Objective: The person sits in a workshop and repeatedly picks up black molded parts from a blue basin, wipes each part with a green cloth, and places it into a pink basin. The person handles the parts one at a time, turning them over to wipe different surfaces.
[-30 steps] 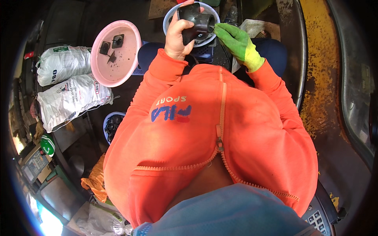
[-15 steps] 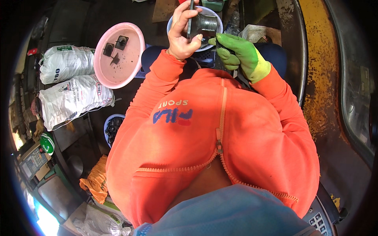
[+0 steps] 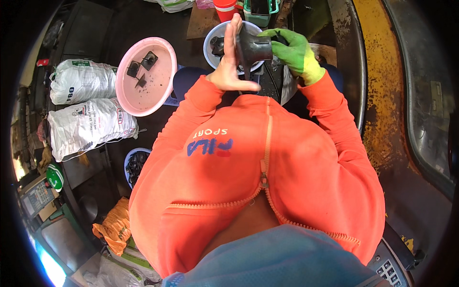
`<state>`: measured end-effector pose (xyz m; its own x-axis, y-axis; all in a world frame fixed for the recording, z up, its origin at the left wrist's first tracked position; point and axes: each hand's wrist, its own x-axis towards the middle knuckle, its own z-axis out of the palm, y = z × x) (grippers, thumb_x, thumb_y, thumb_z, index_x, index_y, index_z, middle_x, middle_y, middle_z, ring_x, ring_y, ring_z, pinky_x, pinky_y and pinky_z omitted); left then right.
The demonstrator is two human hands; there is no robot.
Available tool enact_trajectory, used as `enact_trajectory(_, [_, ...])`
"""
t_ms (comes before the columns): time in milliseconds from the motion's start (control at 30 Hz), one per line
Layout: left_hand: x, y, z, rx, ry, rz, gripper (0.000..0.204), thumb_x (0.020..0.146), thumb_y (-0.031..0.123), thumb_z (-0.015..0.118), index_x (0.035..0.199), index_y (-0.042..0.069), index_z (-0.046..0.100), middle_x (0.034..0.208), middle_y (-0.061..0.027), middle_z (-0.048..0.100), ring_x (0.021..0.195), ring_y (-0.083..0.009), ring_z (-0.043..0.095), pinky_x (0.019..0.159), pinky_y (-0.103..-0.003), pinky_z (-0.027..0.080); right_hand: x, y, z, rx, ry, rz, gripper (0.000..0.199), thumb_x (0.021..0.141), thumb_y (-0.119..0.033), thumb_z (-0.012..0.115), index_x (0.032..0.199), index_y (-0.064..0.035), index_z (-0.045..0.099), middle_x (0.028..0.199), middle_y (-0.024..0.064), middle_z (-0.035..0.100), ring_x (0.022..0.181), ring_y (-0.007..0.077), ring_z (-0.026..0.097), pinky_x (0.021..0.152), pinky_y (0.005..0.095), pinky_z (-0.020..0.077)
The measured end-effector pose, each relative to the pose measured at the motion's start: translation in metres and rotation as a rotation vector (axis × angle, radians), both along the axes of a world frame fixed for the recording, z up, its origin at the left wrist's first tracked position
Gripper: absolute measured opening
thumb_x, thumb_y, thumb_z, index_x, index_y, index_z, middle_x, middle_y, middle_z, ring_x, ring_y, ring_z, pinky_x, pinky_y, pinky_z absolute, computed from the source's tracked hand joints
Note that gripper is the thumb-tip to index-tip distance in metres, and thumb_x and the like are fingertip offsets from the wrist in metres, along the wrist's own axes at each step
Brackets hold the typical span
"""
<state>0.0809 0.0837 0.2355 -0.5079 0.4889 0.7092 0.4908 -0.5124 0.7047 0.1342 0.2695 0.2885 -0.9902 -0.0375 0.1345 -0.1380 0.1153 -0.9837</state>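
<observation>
Over a pale blue basin (image 3: 207,51) is a black flanged part (image 3: 260,49) with a wide plate and a short round neck pointing right. My bare left hand (image 3: 225,71) lies flat along the plate side, fingers stretched up and thumb stuck out to the right below it. In a green and yellow glove, my right hand (image 3: 297,53) curls its fingers about the free end of the neck; some fingertips are hidden behind it. More black pieces (image 3: 217,46) show inside the basin, left of the held part.
A pink basin (image 3: 125,100) with a few square black pieces stands to the left, beside two white sacks (image 3: 83,81). A blue tub (image 3: 138,167) of black parts sits nearer. Beyond are a red cup (image 3: 224,10) and a green container (image 3: 260,20). Rusty yellow metal (image 3: 382,105) runs along the right.
My left hand has gone from gripping the plate's edge to lying flat against it. My right hand has risen from below the part to the neck's end.
</observation>
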Motion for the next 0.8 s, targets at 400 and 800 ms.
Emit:
enact_trajectory(400, [0.001, -0.013, -0.005, 0.188, -1.235, -0.359, 0.069, 0.083, 0.031, 0.051, 0.144, 0.002, 0.033, 0.133, -0.0228, 0.048, 0.118, -0.0381, 0.05, 0.096, -0.055, 0.041, -0.004, 0.01, 0.0, 0.303, -0.081, 0.01, 0.029, 0.093, -0.026, 0.058, 0.11, -0.0027, 0.062, 0.094, 0.0077, 0.065, 0.084, 0.0158, 0.06, 0.076, 0.0295, 0.0468])
enact_trajectory(800, [0.003, -0.012, 0.019, 0.196, -1.102, -0.282, 0.076, 0.066, 0.012, 0.058, 0.139, 0.001, 0.039, 0.132, -0.0221, 0.049, 0.117, -0.0329, 0.053, 0.097, -0.044, 0.045, 0.013, -0.004, -0.043, 0.438, 0.265, -0.043, 0.024, 0.091, -0.018, 0.062, 0.111, -0.0055, 0.065, 0.102, 0.0109, 0.069, 0.092, 0.0244, 0.066, 0.077, 0.0324, 0.052])
